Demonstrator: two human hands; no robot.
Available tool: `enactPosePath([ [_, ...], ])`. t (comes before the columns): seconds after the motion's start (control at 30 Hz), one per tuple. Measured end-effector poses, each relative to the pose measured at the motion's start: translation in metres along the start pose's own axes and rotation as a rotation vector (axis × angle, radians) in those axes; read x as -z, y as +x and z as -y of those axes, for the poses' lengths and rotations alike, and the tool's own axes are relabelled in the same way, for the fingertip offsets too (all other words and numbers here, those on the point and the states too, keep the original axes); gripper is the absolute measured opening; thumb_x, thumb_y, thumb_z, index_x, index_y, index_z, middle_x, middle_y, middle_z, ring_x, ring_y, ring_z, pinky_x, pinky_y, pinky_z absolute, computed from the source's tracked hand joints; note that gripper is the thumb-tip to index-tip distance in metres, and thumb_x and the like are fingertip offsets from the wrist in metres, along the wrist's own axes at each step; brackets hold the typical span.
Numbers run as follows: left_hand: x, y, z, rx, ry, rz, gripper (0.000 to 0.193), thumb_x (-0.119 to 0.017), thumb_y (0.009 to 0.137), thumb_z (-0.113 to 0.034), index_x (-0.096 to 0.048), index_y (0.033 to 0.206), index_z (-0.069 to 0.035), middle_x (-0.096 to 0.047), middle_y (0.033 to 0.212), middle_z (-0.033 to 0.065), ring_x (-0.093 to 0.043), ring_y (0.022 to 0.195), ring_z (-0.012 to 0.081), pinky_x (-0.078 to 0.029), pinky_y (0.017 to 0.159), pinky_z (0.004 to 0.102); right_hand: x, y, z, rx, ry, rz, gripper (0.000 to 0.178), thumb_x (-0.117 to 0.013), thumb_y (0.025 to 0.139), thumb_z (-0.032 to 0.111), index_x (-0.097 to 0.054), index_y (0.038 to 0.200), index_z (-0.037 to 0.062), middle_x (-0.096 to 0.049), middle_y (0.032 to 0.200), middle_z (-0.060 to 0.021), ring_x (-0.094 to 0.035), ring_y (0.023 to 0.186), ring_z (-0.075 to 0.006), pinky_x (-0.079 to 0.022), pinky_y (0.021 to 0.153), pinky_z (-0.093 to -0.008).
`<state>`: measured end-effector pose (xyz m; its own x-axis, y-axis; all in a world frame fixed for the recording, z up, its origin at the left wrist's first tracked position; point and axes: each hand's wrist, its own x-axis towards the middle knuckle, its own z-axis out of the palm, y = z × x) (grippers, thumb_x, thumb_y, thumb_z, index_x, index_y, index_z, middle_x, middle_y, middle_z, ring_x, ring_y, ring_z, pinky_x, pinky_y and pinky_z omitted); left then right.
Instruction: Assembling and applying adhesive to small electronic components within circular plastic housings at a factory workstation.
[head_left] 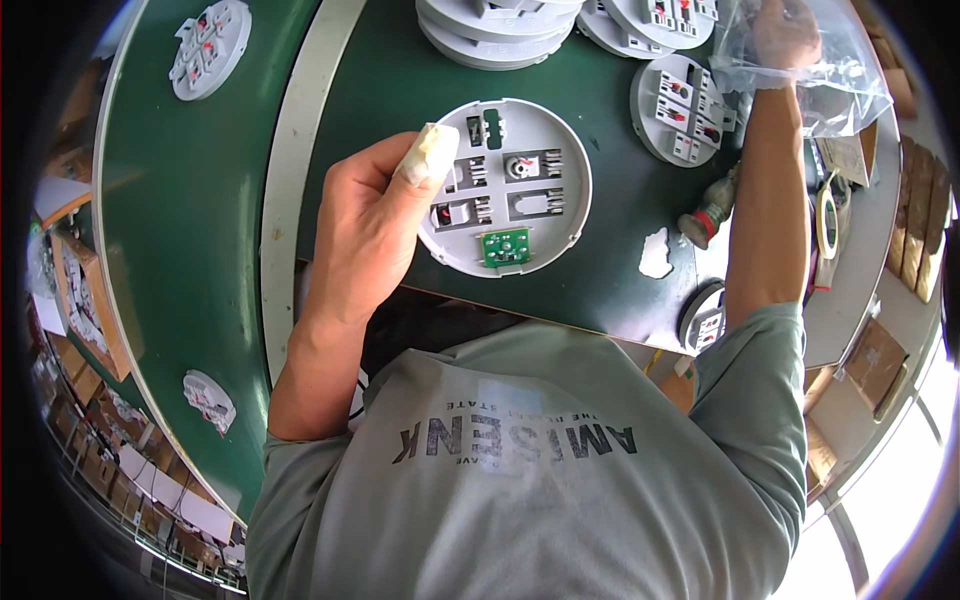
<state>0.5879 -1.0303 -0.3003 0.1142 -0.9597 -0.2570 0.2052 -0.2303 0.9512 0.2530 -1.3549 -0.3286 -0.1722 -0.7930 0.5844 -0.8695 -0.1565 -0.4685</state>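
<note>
My left hand (368, 225) grips a round light-grey plastic base (556, 228) by its left edge, thumb on top. That thumb wears a whitish wrap. The base lies face up with several slots and metal clips, and a small green circuit board (505, 247) sits at its near edge. At the far right my right hand (787, 38) is inside a clear plastic bag (848, 98). Its fingers look curled in, and what they hold is hidden by the film and the hand itself.
Stacked grey round bases (497, 45) stand at the back. Beside my right forearm lie another fitted base (680, 112), a bottle-like object with a red band (706, 215) and a torn white scrap (655, 254). On the green belt at left rests a fitted base (210, 50).
</note>
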Motion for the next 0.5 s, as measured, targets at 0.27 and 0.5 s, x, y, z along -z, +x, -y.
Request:
enactPosePath([
  [0.27,0.004,0.001,0.003,0.016,-0.031,0.018,0.04,-0.065,0.111,-0.032,-0.073,0.105,0.007,-0.061,0.083,-0.0062,-0.046,0.078,0.0017,-0.041,0.069,0.0213,-0.01,0.007,-0.024,0.14,-0.087,-0.114,0.034,-0.061,0.101,0.032,-0.08,0.108,0.0049,-0.077,0.091,-0.0233,-0.075,0.085,-0.0391,-0.058,0.078,-0.0502],
  [0.5,0.005,-0.001,0.004,0.02,-0.02,0.039,0.037,-0.063,0.111,-0.03,-0.072,0.108,0.006,-0.064,0.089,-0.0034,-0.051,0.082,0.0022,-0.043,0.074,0.022,0.006,-0.008,0.007,0.052,0.057,-0.083,0.035,-0.061,0.101,0.032,-0.081,0.108,0.0041,-0.077,0.094,-0.0243,-0.076,0.086,-0.0396,-0.058,0.079,-0.0496],
])
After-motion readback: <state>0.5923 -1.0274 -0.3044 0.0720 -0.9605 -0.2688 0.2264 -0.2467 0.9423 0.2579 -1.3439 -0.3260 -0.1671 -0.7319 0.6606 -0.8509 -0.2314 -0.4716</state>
